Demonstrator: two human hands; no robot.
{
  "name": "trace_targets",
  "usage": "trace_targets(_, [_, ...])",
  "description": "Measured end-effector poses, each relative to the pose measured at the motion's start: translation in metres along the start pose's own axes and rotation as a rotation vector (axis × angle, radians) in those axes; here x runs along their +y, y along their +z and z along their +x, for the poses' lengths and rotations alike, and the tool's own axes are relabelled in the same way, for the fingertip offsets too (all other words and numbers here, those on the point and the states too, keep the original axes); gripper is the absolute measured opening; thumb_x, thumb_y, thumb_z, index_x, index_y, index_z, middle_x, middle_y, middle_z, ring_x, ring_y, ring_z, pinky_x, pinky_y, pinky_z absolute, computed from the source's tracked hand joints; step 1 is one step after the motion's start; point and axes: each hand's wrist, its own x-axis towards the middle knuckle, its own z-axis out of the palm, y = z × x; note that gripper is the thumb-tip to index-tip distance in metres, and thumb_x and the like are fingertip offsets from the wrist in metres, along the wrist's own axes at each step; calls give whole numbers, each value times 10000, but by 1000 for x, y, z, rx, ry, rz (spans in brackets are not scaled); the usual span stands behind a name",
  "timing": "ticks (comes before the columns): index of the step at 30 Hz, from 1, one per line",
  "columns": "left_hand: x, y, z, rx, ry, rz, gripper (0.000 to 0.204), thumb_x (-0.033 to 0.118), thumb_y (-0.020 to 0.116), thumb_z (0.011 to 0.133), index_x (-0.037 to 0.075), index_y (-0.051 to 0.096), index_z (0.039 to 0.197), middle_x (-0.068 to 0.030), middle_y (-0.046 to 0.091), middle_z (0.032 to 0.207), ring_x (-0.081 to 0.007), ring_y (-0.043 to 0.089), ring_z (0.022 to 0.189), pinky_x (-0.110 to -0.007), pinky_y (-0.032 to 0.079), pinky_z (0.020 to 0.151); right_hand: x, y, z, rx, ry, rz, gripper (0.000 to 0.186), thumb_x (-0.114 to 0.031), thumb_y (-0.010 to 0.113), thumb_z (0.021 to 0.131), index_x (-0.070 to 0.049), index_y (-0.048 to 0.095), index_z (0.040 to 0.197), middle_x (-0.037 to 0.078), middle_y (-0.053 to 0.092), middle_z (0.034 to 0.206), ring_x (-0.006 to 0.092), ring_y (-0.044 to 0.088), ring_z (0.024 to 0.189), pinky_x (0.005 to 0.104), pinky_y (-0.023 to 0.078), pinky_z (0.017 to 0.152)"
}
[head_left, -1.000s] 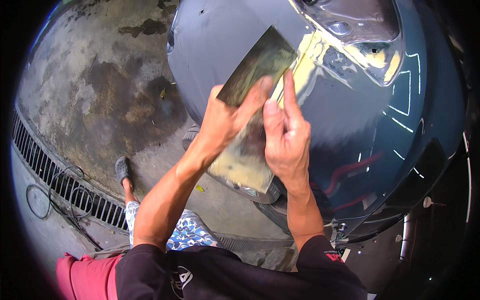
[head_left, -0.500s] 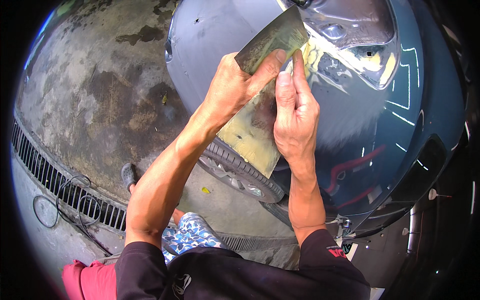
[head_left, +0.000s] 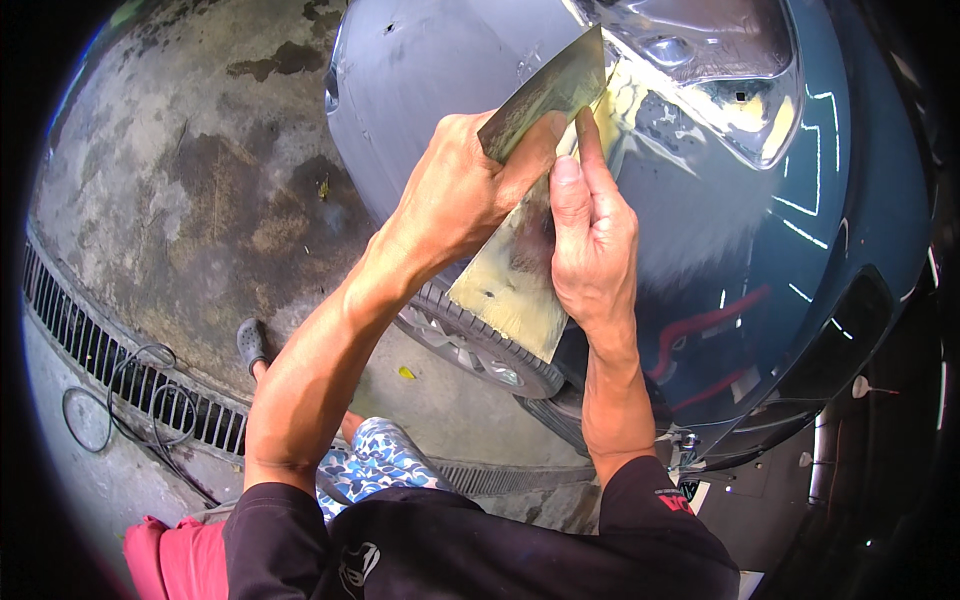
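Observation:
My left hand [head_left: 455, 190] is closed around a dark, flexible spreader blade [head_left: 545, 95], its thumb lying over the smeared face. My right hand [head_left: 595, 235] pinches the edge of a flat plate [head_left: 510, 305] coated with pale yellow putty; my left hand hides part of that plate, so I cannot tell exactly how the two pieces meet. Both hands are together above the corner of a blue-grey car [head_left: 690, 240]. Yellow putty [head_left: 625, 95] streaks the bodywork beside the blade, along a shiny recess [head_left: 690, 50].
Below the putty-coated plate is the car's wheel [head_left: 470, 350]. A drain grate [head_left: 100, 345] crosses the stained concrete floor [head_left: 200, 180], with a black hose [head_left: 155, 390] looped over it. My foot in a grey clog [head_left: 252, 345] stands on the floor. Red cloth [head_left: 180, 558] lies at lower left.
The spreader blade and my left hand have shifted slightly down and to the right, and the blade's tilt has changed a little. Both hands keep their hold.

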Motion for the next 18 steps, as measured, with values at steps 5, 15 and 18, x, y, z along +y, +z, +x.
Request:
trace_targets(5, [-3,3,-8,10,-7,-24,224,109,614,968,40,659,1175,-227,672,916,-451,656,798,-439,510,648,2,0,-8,-22,36,-14,626,-342,544,1087,65,396,1537,16,389,579,60,424,587,280,374,529])
trace_targets(15, [-10,5,-21,-10,100,86,201,58,638,907,-8,633,1098,-212,649,869,-435,665,771,-452,516,637,1,1,-20,-58,108,-25,592,-328,520,1098,25,399,1558,-40,430,685,50,388,656,233,356,592])
trace_targets(18, [-13,5,-28,-28,109,111,209,51,645,888,-22,626,1084,-212,634,855,-437,655,761,-455,513,635,3,2,-27,-70,135,-15,571,-316,504,1107,9,401,1565,-69,454,743,46,376,698,210,347,627])
